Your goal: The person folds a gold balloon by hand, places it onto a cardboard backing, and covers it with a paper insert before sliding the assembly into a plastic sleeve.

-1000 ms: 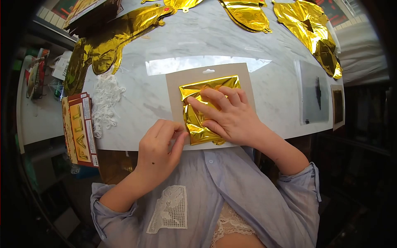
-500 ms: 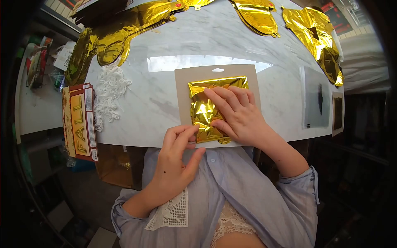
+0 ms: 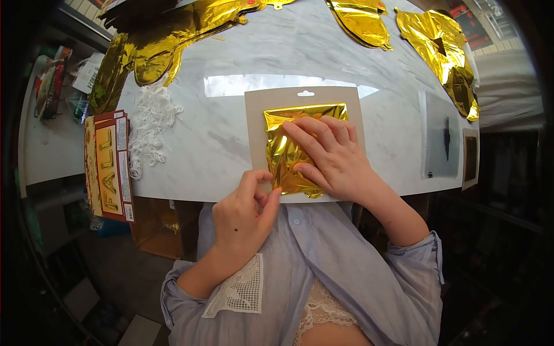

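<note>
A gold foil balloon [image 3: 277, 141], folded into a flat square, lies on a grey-brown backing card [image 3: 257, 106] with a hang hole at its top. My right hand [image 3: 332, 155] rests flat on the foil, fingers spread and pressing it against the card. At the lower left corner, my left hand [image 3: 245, 210] pinches the foil's edge between thumb and bent fingers. A small gold tab [image 3: 313, 194] sticks out at the foil's bottom edge, near the table's front.
White strings [image 3: 153, 127] lie heaped at left beside printed FALL cards [image 3: 108, 170]. Flat gold balloons [image 3: 190, 32] spread along the back left, with more foil balloons [image 3: 360, 23] at the back right. Clear plastic bags [image 3: 440, 138] lie right, near a small framed card [image 3: 470, 158].
My left thumb and fingers have closed on the foil's lower left corner, where they were apart before. The right hand stays on the foil.
</note>
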`<state>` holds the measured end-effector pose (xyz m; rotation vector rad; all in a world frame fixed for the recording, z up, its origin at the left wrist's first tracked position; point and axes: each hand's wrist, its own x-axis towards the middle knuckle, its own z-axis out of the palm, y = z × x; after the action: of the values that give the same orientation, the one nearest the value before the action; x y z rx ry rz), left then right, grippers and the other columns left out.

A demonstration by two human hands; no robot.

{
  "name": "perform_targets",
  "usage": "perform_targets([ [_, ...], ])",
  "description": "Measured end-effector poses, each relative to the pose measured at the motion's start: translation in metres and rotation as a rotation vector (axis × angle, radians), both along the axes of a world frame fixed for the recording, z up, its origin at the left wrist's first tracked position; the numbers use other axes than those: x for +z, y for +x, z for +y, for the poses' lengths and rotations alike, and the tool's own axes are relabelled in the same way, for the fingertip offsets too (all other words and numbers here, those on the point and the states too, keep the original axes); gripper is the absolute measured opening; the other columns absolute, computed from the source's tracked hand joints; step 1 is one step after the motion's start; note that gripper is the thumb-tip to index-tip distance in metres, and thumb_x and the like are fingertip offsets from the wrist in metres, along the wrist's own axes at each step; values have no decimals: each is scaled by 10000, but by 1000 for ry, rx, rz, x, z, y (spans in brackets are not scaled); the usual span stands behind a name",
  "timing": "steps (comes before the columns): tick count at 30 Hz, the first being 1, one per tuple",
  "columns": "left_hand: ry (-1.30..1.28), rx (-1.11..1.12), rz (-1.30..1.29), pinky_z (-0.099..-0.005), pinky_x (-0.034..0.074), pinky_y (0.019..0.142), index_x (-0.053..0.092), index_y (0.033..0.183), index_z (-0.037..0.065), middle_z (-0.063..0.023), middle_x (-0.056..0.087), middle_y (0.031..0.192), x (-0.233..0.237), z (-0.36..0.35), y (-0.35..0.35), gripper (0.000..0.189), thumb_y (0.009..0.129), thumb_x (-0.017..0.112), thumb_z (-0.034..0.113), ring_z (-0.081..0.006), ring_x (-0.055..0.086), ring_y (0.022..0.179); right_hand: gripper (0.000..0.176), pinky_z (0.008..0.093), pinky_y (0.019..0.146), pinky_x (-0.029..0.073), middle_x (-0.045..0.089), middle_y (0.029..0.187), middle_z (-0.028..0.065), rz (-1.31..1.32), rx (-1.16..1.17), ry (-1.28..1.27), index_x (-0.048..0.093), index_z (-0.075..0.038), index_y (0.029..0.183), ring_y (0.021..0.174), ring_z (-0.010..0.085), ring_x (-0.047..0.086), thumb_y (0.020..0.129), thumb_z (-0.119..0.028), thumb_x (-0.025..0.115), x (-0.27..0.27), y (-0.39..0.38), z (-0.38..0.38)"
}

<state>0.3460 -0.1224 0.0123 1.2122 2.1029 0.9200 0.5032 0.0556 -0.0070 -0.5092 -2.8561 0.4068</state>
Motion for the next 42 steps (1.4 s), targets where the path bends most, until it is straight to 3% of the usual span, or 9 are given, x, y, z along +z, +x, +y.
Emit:
perform_targets([
  [7,84,-181,327,-380,468,534,780,1241,122,-67,636,696,-2,-8,-9,333,909,796,107,-253,618,572,705,442,1108,330,520,1501,46,4,-2,8,444,-177,1619,1328,279,466,1003,-441,663,1,0,-1],
  [14,150,1,140,-382,483,556,785,1170,52,-102,628,698,-3,-5,-13,238,934,778,81,-270,634,610,712,445,1112,330,516,1513,48,-8,-3,7,438,-175,1624,1326,281,467,1004,-446,661,1,0,-1],
  [17,101,-51,56,-366,515,583,772,1164,17,-124,672,802,3,-1,-9,223,945,761,57,-280,657,653,716,447,1112,330,513,1519,49,-1,-5,9,436,-171,1625,1325,282,468,1004,-445,661,1,0,0],
  [20,188,12,-31,-280,500,583,774,1225,24,-96,672,922,-1,0,-5,248,982,739,53,-135,643,717,718,448,1112,331,513,1522,49,16,-4,14,434,-167,1626,1326,282,468,1003,-443,662,0,0,0],
  [23,174,-4,-44,-308,557,718,767,1259,43,-122,695,1146,0,2,-6,308,952,750,31,-202,679,877,721,447,1110,332,511,1524,49,18,-3,14,432,-164,1627,1324,283,468,1002,-443,661,-1,0,-1],
  [25,274,-170,308,-364,560,880,759,1274,47,-145,685,1294,7,10,-8,368,909,758,-1,-283,667,1084,706,447,1109,332,511,1524,47,14,-7,8,445,-170,1621,1322,283,468,1005,-443,657,-1,0,-1],
  [26,268,-233,247,-476,459,1089,736,1294,54,-123,627,1438,-5,5,-10,422,875,788,58,-319,584,1325,706,447,1109,332,511,1524,47,15,-7,9,445,-170,1621,1322,283,468,1005,-443,657,-1,0,-1],
  [30,119,-313,451,-558,298,1213,699,1382,120,-60,607,1504,-5,5,-13,498,895,798,161,-334,510,1446,674,452,1122,319,504,1521,45,5,7,11,473,-196,1614,1315,288,457,1007,-431,646,0,0,-1],
  [42,-97,-594,633,-763,-28,1236,329,1684,106,-25,262,1776,0,29,-47,947,910,744,462,-320,181,1650,681,448,1122,320,488,1548,41,-15,8,49,469,-221,1629,1315,284,456,1009,-446,638,-1,1,-1],
])
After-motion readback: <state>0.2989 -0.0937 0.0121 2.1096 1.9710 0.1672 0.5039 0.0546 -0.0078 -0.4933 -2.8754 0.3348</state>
